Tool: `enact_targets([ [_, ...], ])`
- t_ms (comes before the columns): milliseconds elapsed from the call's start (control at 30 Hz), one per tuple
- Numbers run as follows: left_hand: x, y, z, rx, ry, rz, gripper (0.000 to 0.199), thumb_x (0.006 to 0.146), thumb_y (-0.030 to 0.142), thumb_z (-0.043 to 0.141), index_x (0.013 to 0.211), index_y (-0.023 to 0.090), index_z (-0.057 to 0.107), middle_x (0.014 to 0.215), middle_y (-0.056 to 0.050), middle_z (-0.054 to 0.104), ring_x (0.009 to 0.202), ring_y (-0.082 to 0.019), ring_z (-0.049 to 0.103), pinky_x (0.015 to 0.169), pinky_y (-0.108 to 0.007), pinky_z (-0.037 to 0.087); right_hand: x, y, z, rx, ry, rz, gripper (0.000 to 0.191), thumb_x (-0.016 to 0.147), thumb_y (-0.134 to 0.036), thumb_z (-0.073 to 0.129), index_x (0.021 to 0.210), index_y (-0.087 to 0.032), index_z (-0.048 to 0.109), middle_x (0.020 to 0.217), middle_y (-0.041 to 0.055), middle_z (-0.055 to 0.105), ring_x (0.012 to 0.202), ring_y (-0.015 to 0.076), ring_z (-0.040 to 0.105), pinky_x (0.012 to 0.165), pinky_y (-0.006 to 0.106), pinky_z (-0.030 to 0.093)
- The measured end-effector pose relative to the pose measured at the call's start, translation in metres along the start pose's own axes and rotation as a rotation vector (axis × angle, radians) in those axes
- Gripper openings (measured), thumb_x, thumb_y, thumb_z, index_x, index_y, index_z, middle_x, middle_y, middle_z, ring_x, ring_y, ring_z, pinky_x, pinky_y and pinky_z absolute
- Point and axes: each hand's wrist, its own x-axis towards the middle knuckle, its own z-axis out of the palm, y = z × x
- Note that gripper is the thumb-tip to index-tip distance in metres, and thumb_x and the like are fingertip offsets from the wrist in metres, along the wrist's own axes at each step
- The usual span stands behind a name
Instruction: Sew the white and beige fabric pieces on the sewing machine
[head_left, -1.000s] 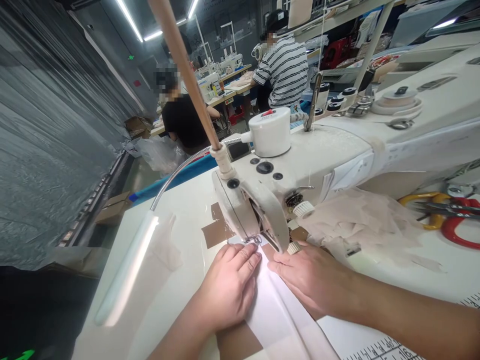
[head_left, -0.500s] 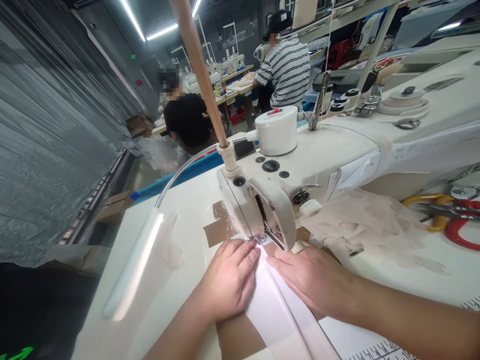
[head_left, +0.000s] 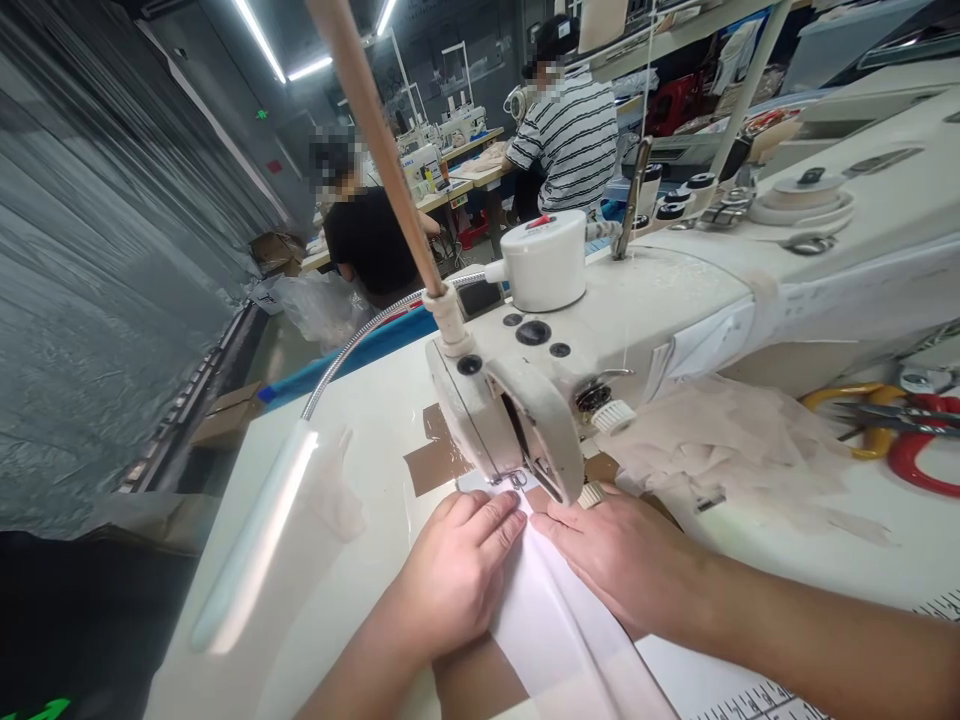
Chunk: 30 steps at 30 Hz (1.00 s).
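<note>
White fabric (head_left: 555,620) runs from the front edge up to the needle area of a white sewing machine (head_left: 517,410). My left hand (head_left: 465,560) lies on the fabric's left side, palm down, its fingers together and bent close to the presser foot. On the other side, my right hand (head_left: 615,550) presses the fabric, its fingertips just right of the foot and partly hidden beneath the machine head. Both hands touch the cloth, with a narrow strip of it showing between them. Brown patches (head_left: 480,680) show on the table beneath.
A lit lamp (head_left: 255,540) on a flexible neck stands left of the machine. Sheer beige fabric (head_left: 735,440) and scissors with red and yellow handles (head_left: 922,450) lie right. A thread pole (head_left: 382,150) rises from the head. Two people sit at machines behind.
The view has shifted slightly, so the machine appears a little further left. My left hand's fingertips sit slightly lower relative to the presser foot. Both hands remain on the fabric.
</note>
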Motion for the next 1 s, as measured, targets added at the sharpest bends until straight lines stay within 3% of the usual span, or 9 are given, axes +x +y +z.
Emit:
enact_targets([
  [300,0.003,-0.008,0.0,0.013,0.004,-0.029,0.044,0.084,0.009,0.042,0.125,0.008,0.057,0.117,-0.017,0.063,0.099,-0.03,0.051,0.075,-0.043,0.052,0.005,-0.001,0.001,-0.017,0.035,0.001,0.028,0.079,-0.008,0.043,0.095,-0.011,0.066,0.083,0.0096,0.067,0.069,0.02,0.057,0.066,0.035,0.041],
  [433,0.002,-0.012,0.002,0.028,0.031,-0.034,0.044,0.081,0.007,0.043,0.124,0.01,0.056,0.116,-0.016,0.064,0.1,-0.03,0.052,0.075,-0.043,0.052,0.005,-0.001,-0.001,0.037,0.013,0.014,0.026,0.08,-0.009,0.043,0.092,-0.014,0.066,0.083,0.0078,0.065,0.077,0.0201,0.056,0.067,0.033,0.041],
  [700,0.002,-0.012,0.007,0.035,0.095,-0.004,0.033,0.091,0.009,0.043,0.12,0.014,0.058,0.122,-0.012,0.064,0.105,-0.026,0.055,0.084,-0.043,0.05,0.008,-0.001,-0.005,0.096,-0.017,0.03,0.025,0.08,-0.012,0.044,0.091,-0.015,0.066,0.091,0.009,0.066,0.08,0.0199,0.055,0.066,0.03,0.039],
  [1000,0.002,-0.019,0.008,0.029,0.116,-0.077,0.032,0.091,0.01,0.044,0.118,0.015,0.061,0.121,-0.009,0.065,0.096,-0.025,0.057,0.078,-0.041,0.052,0.008,0.003,0.01,0.07,0.058,0.006,0.034,0.076,-0.007,0.039,0.096,-0.016,0.065,0.077,0.0055,0.061,0.058,0.0156,0.046,0.056,0.029,0.033],
])
